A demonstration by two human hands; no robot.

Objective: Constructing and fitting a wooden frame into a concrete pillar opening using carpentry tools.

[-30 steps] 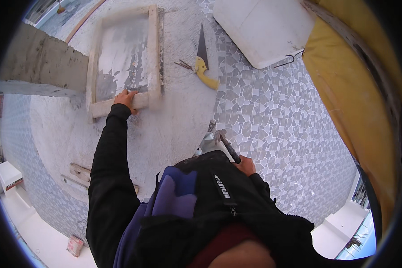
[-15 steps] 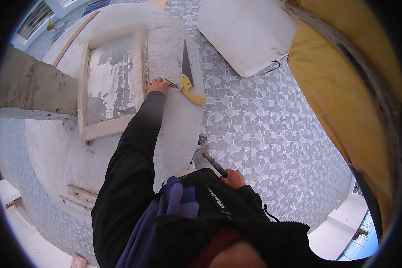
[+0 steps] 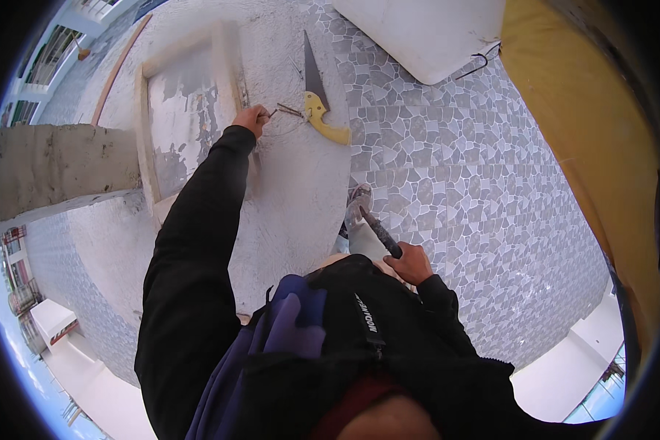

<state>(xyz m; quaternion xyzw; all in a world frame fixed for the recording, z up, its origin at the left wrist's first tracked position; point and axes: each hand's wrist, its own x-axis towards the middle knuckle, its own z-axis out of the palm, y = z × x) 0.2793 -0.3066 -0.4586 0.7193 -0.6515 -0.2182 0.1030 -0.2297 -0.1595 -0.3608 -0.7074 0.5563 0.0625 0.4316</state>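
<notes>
a thin brown nail (image 3: 273, 112) appears pinched between the fingertips of my left hand (image 3: 252, 119), just right of the wooden frame (image 3: 229, 73) on the pale slab (image 3: 293, 183). so slight a grip could let it slip, and the loose nails (image 3: 290, 110) beside it could scatter if my knuckles brush them; reaching farther, i could catch skin on the saw (image 3: 315, 101). the nail looks slim, perhaps rusty, mostly hidden. my right hand (image 3: 412, 264) wraps a dark tool handle (image 3: 380, 233).

The tool handle (image 3: 380, 233) is nearly black, the saw handle (image 3: 330, 129) yellow. The floor (image 3: 455, 172) has gray shapes with white lines.
</notes>
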